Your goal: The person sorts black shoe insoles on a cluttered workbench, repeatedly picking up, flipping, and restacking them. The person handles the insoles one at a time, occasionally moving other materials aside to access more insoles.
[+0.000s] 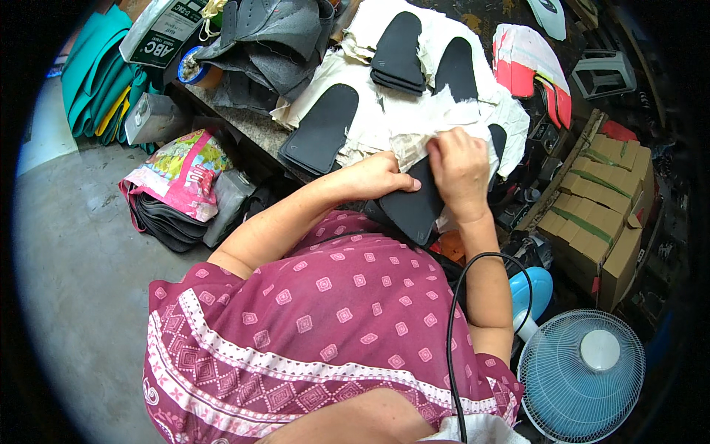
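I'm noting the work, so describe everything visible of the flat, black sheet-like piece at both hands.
The flat, black sheet-like piece looks matte, perhaps foam or rubber. Its lower corner, bearing a small pale mark, points toward the patterned maroon garment. The bare left hand has its thumb on the surface; the bare right hand overlaps the upper right, hiding part.
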The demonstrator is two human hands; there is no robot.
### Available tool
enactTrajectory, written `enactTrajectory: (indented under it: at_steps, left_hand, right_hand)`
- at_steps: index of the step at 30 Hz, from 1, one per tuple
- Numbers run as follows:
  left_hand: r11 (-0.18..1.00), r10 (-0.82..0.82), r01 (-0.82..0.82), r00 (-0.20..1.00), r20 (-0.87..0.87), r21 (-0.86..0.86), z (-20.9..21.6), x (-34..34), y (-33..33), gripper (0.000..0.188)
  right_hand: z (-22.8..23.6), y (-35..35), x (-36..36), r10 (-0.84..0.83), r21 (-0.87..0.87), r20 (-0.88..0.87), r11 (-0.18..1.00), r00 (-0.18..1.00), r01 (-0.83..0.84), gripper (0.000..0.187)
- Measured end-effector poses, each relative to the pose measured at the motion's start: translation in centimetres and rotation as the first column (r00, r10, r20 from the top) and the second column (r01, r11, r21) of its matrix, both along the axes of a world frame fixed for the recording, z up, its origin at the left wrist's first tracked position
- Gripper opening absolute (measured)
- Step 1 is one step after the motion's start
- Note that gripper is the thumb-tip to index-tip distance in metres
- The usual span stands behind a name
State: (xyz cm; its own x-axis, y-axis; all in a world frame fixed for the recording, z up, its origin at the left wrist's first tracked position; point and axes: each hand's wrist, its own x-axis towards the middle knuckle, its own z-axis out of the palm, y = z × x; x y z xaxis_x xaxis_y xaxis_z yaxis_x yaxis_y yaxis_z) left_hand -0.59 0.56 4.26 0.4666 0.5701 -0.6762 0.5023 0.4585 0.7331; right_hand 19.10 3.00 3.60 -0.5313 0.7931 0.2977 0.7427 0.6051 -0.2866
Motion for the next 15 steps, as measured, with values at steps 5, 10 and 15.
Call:
enactTrajectory:
  at_steps: [5, 10, 15]
  left_hand:
    - [0.991, 0.133, -0.135, 0.956, 0.262, -0.011, 0.2, -1.9, 0.4, 0.036]
    - [0.777, -0.417, 0.439, 0.896, -0.153, 0.451, 2.8, -1.9, 2.7, 0.02]
    - [0.509, -0.539, 0.707, 0.706, -0.459, 0.49, 6.8, -0.6, 3.4, 0.019]
  right_hand:
    - [1.3, 2.2, 4.0, -0.471, 0.007, -0.027, 0.882, 0.882, 0.471, 0.024]
    - [4.8, -1.1, 1.1, 0.253, 0.083, -0.102, 0.966, 0.962, -0.245, 0.079]
    - [4.8, -0.6, 0.5, 0.065, -0.476, -0.087, 0.874, 0.994, -0.098, 0.079]
